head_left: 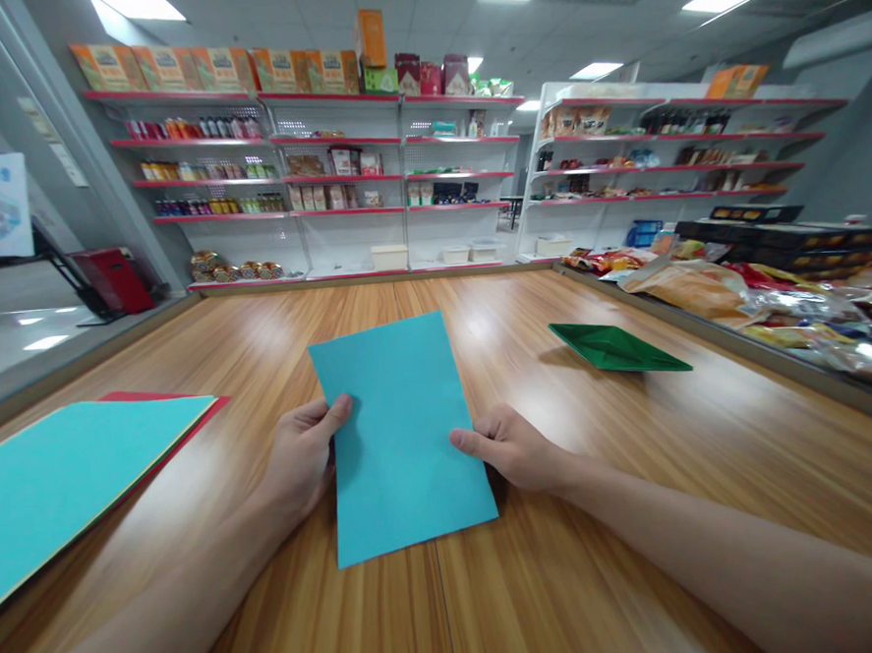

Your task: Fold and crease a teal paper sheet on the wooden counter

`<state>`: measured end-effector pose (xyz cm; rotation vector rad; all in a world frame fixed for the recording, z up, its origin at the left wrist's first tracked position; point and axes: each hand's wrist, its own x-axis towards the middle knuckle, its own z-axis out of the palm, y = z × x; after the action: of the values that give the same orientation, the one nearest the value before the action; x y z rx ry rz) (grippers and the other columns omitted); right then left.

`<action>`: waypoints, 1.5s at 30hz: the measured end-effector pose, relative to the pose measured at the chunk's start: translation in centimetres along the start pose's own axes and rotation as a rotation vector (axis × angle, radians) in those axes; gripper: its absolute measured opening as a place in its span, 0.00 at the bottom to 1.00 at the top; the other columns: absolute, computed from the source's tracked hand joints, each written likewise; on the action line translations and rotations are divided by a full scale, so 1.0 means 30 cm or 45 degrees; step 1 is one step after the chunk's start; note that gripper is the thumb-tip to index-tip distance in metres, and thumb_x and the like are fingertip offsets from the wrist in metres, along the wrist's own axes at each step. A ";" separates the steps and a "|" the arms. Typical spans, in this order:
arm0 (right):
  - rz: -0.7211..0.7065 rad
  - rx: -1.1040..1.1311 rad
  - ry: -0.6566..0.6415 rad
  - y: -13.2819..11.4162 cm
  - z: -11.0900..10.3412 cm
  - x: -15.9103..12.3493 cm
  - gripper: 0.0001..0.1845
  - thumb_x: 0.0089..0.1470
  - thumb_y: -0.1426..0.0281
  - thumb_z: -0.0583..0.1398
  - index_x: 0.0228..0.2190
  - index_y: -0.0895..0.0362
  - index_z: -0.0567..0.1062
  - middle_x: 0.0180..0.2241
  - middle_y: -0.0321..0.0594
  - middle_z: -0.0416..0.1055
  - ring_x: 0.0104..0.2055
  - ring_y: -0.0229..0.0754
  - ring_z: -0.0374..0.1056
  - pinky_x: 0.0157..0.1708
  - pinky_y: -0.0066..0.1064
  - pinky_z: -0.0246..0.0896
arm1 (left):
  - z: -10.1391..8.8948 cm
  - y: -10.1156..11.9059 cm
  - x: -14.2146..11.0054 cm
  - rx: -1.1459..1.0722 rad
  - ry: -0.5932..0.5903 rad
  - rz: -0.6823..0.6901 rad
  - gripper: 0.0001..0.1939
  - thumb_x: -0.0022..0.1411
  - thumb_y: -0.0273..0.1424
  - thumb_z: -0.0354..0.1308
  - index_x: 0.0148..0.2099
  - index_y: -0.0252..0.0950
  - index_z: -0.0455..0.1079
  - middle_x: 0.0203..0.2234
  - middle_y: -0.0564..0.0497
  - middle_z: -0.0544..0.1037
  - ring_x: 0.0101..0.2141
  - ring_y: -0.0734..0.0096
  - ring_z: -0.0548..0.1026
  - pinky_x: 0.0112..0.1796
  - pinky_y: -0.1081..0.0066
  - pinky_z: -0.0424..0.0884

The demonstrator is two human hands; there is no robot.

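Between my hands a turquoise sheet of paper (405, 437) is held up, tilted toward me above the wooden table. My left hand (307, 448) grips its left edge, thumb on the front face and fingers hidden behind. On the opposite edge my right hand (513, 448) pinches it the same way, a little lower. Whether the sheet is folded double I cannot tell. A green folded paper piece (618, 345) lies on the table to the right, beyond my right hand. At the left lies a stack of coloured paper (82, 457), turquoise on top, with red and pale yellow edges showing underneath.
The wood-grain table (569, 574) has a raised brown rim. Past its right rim lie several packaged snacks (707, 290) and dark stacked boxes (785, 241). White shelves (348, 228) with goods stand behind the table. A red object (112, 280) is on the floor at left.
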<state>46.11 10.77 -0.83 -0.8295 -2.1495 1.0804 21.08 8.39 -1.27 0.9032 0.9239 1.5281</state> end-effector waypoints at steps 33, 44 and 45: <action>0.098 0.024 0.102 -0.006 0.004 -0.006 0.34 0.56 0.48 0.52 0.11 0.60 0.65 0.10 0.39 0.63 0.12 0.30 0.56 0.12 0.21 0.45 | 0.008 0.007 -0.009 0.032 -0.138 -0.185 0.18 0.47 0.34 0.69 0.39 0.29 0.75 0.33 0.42 0.80 0.31 0.60 0.78 0.34 0.63 0.76; 0.246 -0.193 -0.137 -0.040 0.019 -0.009 0.30 0.57 0.51 0.51 0.15 0.60 0.69 0.11 0.37 0.62 0.11 0.31 0.55 0.13 0.23 0.47 | 0.028 0.012 -0.028 1.020 0.281 0.649 0.40 0.56 0.38 0.60 0.66 0.33 0.48 0.56 0.35 0.64 0.56 0.47 0.64 0.53 0.49 0.61; 0.216 -0.289 -0.172 -0.047 0.019 -0.010 0.30 0.57 0.52 0.51 0.14 0.60 0.68 0.10 0.36 0.60 0.11 0.30 0.53 0.14 0.23 0.46 | 0.039 0.014 -0.042 1.281 0.337 0.840 0.40 0.57 0.36 0.59 0.66 0.34 0.47 0.61 0.36 0.56 0.61 0.45 0.54 0.57 0.48 0.54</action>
<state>45.50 9.61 0.01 -1.0869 -2.3818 1.0111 22.14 7.20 -0.50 1.8844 1.7741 1.7290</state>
